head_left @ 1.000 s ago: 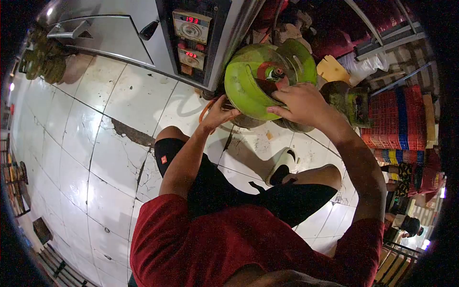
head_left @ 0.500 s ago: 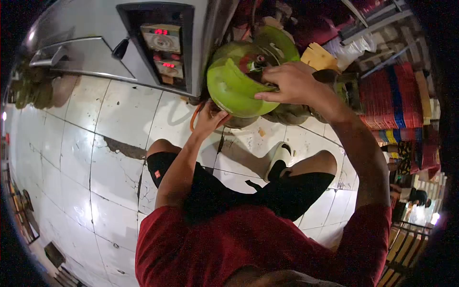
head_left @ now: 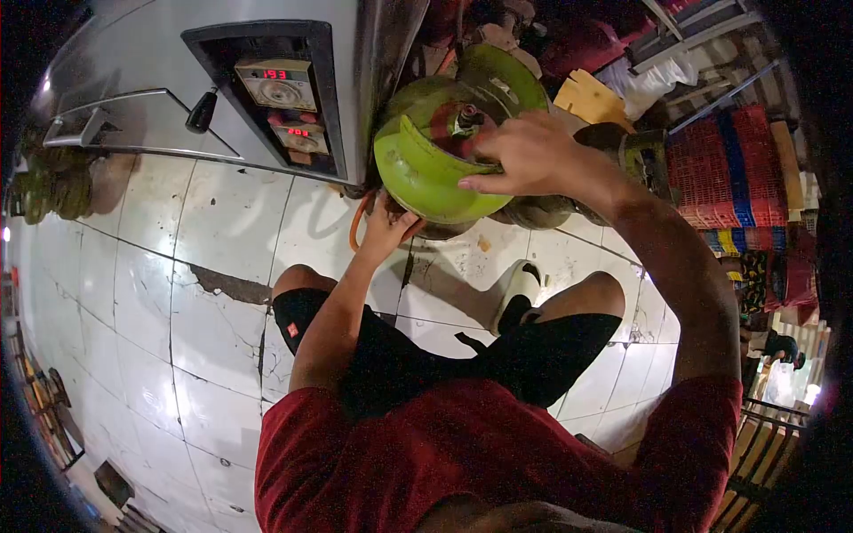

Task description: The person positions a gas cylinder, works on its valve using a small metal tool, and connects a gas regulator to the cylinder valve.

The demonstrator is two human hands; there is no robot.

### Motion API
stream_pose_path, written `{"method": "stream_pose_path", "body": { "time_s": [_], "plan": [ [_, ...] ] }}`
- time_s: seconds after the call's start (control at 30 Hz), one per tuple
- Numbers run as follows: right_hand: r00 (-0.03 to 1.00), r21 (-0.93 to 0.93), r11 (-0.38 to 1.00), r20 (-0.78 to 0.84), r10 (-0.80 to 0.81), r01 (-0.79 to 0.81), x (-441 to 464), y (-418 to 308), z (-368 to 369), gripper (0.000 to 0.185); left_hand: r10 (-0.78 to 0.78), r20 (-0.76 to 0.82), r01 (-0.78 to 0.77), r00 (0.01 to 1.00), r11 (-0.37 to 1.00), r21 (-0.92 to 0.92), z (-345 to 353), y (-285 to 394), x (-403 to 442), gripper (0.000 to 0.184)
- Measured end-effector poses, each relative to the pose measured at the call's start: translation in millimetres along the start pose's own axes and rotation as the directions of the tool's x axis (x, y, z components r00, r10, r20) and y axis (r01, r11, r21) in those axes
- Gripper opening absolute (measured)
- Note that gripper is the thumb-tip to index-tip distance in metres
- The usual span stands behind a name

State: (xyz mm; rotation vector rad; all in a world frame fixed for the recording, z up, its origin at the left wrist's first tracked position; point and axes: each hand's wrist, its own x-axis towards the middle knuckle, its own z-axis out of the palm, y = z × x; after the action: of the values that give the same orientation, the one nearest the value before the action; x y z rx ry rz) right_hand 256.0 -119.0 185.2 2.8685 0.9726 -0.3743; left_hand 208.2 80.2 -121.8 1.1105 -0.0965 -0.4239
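Observation:
A green gas cylinder (head_left: 444, 200) stands on the floor in front of me, beside a steel oven. Its valve (head_left: 468, 117) shows inside the raised collar at the top. My right hand (head_left: 524, 155) grips the near rim of that collar, thumb outside and fingers curled inward, their tips partly hidden. Low on the left side, my left hand (head_left: 384, 233) is closed against the cylinder's lower body, with some fingertips out of sight under it. An orange hose (head_left: 357, 224) loops down just left of my left hand.
The steel oven (head_left: 133, 67) has a lit control panel (head_left: 283, 98). More cylinders (head_left: 538, 215) stand behind and right of the green one. Cardboard (head_left: 588, 99) and stacked red crates (head_left: 711, 173) lie further right. White floor tiles (head_left: 222, 346) are cracked.
The cylinder's top has shifted slightly left, and more of its valve shows. Both hands keep their places on it. The oven has moved left in the view.

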Motion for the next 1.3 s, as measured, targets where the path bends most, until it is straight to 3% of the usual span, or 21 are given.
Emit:
{"method": "stream_pose_path", "body": {
  "time_s": [0.2,0.3,0.47,0.67,0.73,0.77,0.83,0.9,0.93,0.97,1.03,1.07,1.1,1.13,1.2,1.23,1.3],
  "plan": [
    [0.996,-0.024,0.999,0.080,0.036,-0.034,-1,0,-2,0.063,0.074,0.015,-0.075,0.997,0.994,0.077,-8,-18,5,0.073],
    [0.995,-0.038,0.999,0.097,0.037,-0.034,1,-1,-6,0.063,0.008,-0.002,-0.008,1.000,0.999,-0.031,-7,-17,4,0.077],
    [0.996,-0.067,0.997,0.080,0.032,-0.026,2,-2,-2,0.061,0.060,0.019,-0.061,0.998,0.998,0.030,-6,-7,3,0.070],
    [0.999,-0.130,0.991,-0.053,0.008,-0.015,-12,-15,6,0.059,-0.172,0.087,0.158,0.981,0.975,0.155,3,35,-15,0.062],
    [0.974,-0.159,0.986,0.210,0.080,-0.046,-23,-39,7,0.052,-0.205,0.098,0.184,0.974,0.964,0.190,6,41,-18,0.063],
    [0.938,-0.184,0.981,0.328,0.115,-0.056,-25,-49,7,0.049,-0.098,0.120,0.070,0.988,0.973,0.221,6,41,-20,0.061],
    [0.987,-0.330,0.936,-0.059,-0.148,0.120,-73,-67,24,0.034,0.078,0.148,-0.116,0.986,0.956,0.268,3,34,-32,0.058],
    [0.904,-0.312,0.944,-0.363,-0.226,0.111,-110,-81,19,0.027,0.053,0.205,-0.114,0.977,0.947,0.300,14,39,-40,0.054],
    [0.907,-0.291,0.949,-0.355,-0.226,0.123,-131,-81,21,0.027,0.026,0.276,-0.122,0.961,0.935,0.334,23,45,-47,0.050],
    [0.929,-0.245,0.967,-0.337,-0.153,0.070,-150,-75,22,0.034,0.007,0.348,-0.145,0.937,0.918,0.370,25,53,-48,0.046],
    [0.944,-0.201,0.979,-0.321,-0.082,0.017,-163,-70,26,0.042,-0.055,0.322,-0.112,0.945,0.871,0.478,17,72,-50,0.042],
    [0.966,0.112,0.974,-0.147,0.212,-0.197,-163,-68,32,0.045,-0.100,0.300,-0.096,0.949,0.813,0.574,12,83,-48,0.038],
    [0.898,0.361,0.825,0.107,0.427,-0.436,-164,-65,39,0.048,-0.141,0.273,-0.080,0.951,0.745,0.663,6,91,-47,0.035],
    [0.756,0.506,0.564,0.393,0.523,-0.653,-163,-59,49,0.051,-0.015,0.158,-0.092,0.987,0.755,0.649,-7,92,-45,0.032],
    [0.846,0.586,0.614,0.308,0.435,-0.529,-166,-45,108,0.057,0.250,-0.056,-0.163,0.967,0.769,0.618,-33,115,-46,0.025],
    [0.831,0.524,0.645,0.361,0.423,-0.556,-164,-41,141,0.058,0.373,-0.146,-0.217,0.916,0.768,0.603,-42,137,-50,0.020],
    [0.814,0.477,0.667,0.430,0.390,-0.572,-159,-53,170,0.056,0.643,-0.081,-0.417,0.762,0.582,0.698,-71,171,-47,0.020]
  ]
}}
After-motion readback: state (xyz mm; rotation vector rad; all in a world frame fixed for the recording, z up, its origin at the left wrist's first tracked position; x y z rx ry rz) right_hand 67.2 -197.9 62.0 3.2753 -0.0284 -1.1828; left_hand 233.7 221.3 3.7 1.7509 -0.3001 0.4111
